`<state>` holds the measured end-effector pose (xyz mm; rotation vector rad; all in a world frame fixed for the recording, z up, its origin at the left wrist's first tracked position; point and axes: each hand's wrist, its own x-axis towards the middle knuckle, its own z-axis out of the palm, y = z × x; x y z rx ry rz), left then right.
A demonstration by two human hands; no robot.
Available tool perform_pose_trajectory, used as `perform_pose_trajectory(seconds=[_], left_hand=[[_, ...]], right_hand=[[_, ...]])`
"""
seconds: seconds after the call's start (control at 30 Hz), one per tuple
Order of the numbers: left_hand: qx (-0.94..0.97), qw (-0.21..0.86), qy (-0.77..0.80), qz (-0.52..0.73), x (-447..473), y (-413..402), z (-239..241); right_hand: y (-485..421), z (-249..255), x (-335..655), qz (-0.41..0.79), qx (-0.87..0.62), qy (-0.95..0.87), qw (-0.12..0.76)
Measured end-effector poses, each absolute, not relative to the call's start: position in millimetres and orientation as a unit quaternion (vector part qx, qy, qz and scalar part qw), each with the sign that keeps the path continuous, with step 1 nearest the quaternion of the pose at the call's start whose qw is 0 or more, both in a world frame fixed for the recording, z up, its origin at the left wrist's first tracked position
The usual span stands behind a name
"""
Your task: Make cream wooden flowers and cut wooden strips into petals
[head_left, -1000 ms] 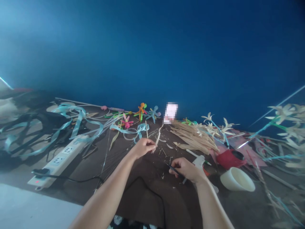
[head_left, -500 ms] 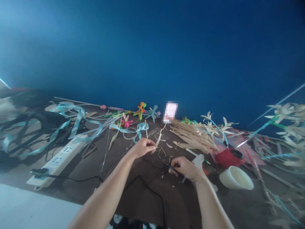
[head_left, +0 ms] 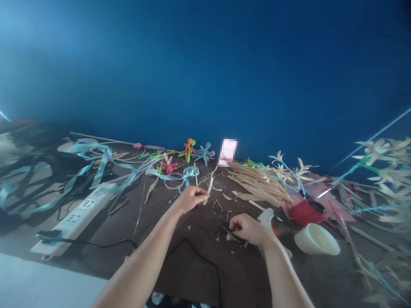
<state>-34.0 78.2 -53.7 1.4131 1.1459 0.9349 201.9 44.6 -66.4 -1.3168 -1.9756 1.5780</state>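
Observation:
Between the thumb and fingers of my left hand (head_left: 194, 199) is the lower end of a narrow, pale dried-leaf strip (head_left: 210, 185). The strip stands up and leans away toward the back, its far end thin and bent. My right hand (head_left: 245, 227) is closed around a slim dark pointed tool (head_left: 228, 231), whose tip points left; its exact kind is hard to make out. The tool and the strip are apart. Small pale scraps (head_left: 218, 205) lie on the dark tabletop between and beyond the hands.
Behind the right hand are a white glue gun (head_left: 266, 216) and a bundle of dried leaf strips (head_left: 260, 182). A white cup (head_left: 316, 239), a red container (head_left: 308, 212) and pale flowers (head_left: 382, 154) stand right. Left lie a power strip (head_left: 75, 220) and blue ribbon (head_left: 104, 162).
The dark tool in my right hand has tilted slightly, its tip a bit higher and farther left. My left hand still pinches the strip, nearly in place. The whole view has shifted slightly.

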Motion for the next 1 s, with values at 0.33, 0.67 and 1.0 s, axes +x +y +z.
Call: perform_pose_trajectory(seconds=[0.33,0.67,1.0], left_hand=[[0.420,0.577,0.480,0.510,-24,80,-57],[0.638,0.508,0.444,0.371,7,58,-56],[0.650,0.535,0.410,0.351,13,57,-61]], right_hand=[[55,-69,192,0.506,-0.480,-0.640,0.321],[51,-67,169,0.512,-0.427,-0.520,0.534],[56,-72,167,0.477,-0.447,-0.519,0.551]])
